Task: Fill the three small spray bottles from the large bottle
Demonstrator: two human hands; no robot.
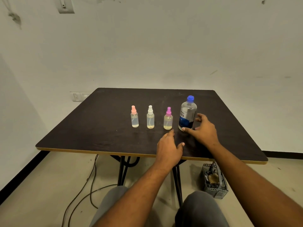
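Observation:
Three small clear spray bottles stand in a row on the dark table (98, 128): one with a pale pink top (134, 116), one with a white top (150, 117), one with a magenta top (168, 119). Each shows liquid inside. To their right stands the large clear bottle (187, 113) with a blue cap and blue label. My right hand (203, 130) is open just right of and in front of the large bottle, fingers spread near its base. My left hand (169, 149) is open, fingers pointing toward the magenta-topped bottle, holding nothing.
The table's near edge has a light trim. On the floor to the right sits a grey plastic basket (214, 182). Cables (91, 182) trail on the floor under the table, by its black legs. A white wall is close behind.

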